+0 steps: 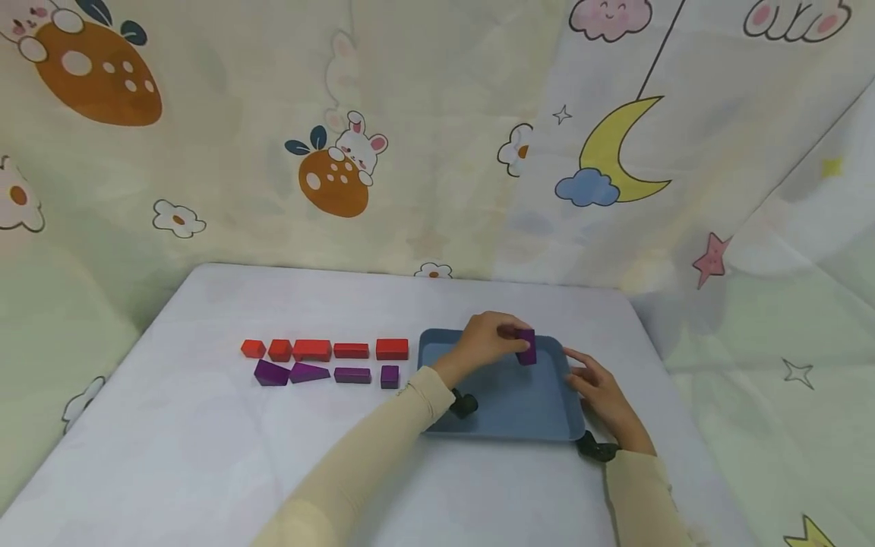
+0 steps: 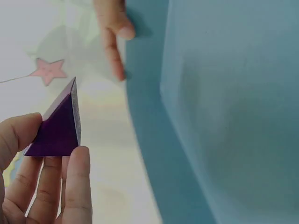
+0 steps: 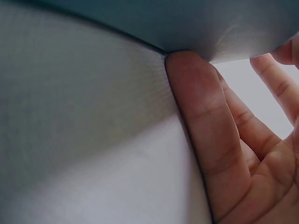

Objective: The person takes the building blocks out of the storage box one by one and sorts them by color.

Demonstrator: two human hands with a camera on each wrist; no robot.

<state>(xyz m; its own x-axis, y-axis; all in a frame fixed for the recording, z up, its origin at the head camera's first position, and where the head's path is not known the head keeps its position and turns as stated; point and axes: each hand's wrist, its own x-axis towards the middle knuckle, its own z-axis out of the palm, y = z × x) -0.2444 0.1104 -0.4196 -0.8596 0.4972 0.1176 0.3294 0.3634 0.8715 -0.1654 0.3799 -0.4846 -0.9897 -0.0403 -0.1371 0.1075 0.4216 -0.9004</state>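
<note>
My left hand pinches a purple block between thumb and fingers, just above the far part of a blue tray. In the left wrist view the purple block shows a wedge-like face, held by my fingertips beside the tray. My right hand rests with straight fingers against the tray's right rim. In the right wrist view a finger touches the tray's edge.
Left of the tray lie two rows on the white table: several red blocks behind, several purple blocks in front. A patterned curtain hangs behind and to the right.
</note>
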